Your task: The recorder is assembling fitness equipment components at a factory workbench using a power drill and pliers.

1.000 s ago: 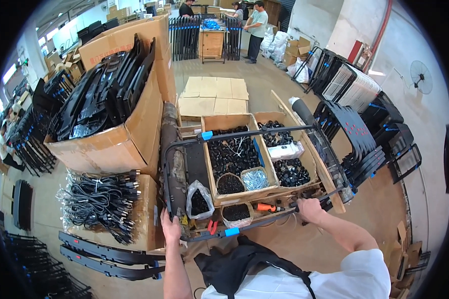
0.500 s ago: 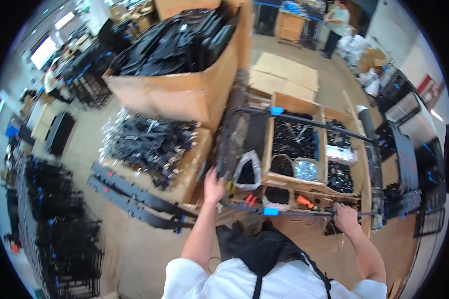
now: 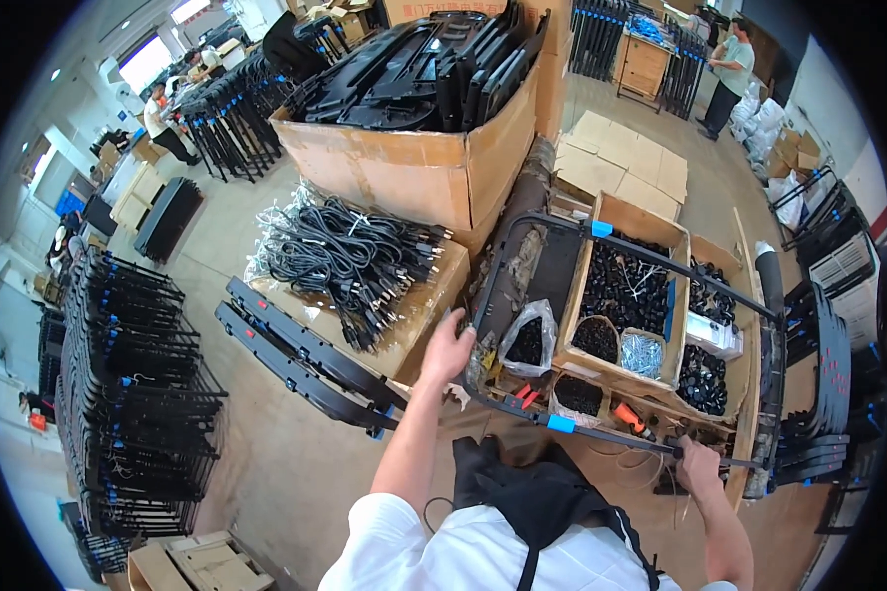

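right hand (image 3: 700,465) grasps the black frame (image 3: 616,436) above a wooden parts tray (image 3: 641,219); left hand (image 3: 447,352), hold unclear; brown floor (image 3: 296,468) around.

My left forearm (image 3: 412,433) is slanting forward and slightly rightward, and my left hand (image 3: 447,353) is pointing its fingers ahead. My right forearm (image 3: 725,537) is angling forward and inward, and my right hand (image 3: 700,465) is curling closed.

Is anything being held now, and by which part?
The right grip seems closed on the black frame, at its near bar, toward the right. Whether the left grip holds it cannot be told.
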A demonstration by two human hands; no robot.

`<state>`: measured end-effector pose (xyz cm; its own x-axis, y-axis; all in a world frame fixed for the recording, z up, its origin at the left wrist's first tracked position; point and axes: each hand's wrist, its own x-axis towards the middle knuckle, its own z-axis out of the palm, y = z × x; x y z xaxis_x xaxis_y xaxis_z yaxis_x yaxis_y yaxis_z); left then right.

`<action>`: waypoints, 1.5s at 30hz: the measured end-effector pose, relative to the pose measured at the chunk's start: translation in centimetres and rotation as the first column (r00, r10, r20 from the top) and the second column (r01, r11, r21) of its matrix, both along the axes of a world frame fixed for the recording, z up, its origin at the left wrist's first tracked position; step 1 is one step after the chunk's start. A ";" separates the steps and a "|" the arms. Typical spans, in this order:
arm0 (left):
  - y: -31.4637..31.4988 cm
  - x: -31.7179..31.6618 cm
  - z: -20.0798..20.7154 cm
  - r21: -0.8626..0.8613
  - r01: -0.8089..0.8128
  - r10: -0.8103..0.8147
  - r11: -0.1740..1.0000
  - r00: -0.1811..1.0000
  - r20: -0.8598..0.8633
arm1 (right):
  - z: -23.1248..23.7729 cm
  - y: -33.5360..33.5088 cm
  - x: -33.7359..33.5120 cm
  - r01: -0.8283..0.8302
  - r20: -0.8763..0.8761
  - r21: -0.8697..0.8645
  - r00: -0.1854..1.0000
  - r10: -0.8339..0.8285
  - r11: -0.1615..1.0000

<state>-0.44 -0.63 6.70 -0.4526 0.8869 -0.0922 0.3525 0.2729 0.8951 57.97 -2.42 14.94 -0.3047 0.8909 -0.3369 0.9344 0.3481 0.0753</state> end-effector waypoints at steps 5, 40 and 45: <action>2.2 -6.0 13.1 0.180 -0.221 0.262 0.959 0.931 -0.253 | 0.5 0.8 -1.0 0.036 0.168 -0.027 0.985 -0.031 0.999; 1.1 9.4 23.1 0.446 0.217 -0.313 0.868 0.937 0.154 | 7.6 7.2 -11.7 0.108 -0.822 -0.385 0.412 -0.394 0.916; 0.5 20.0 14.6 0.061 0.618 -0.601 0.784 0.731 0.321 | 9.0 10.7 -17.1 -0.244 -0.715 -0.543 -0.368 -0.594 0.804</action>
<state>19.52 -0.11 21.34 0.2435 0.9534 -0.1783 0.1679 0.1396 0.9759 40.87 8.29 23.92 -0.4077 0.9056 -0.1169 -0.3612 -0.2776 -0.8902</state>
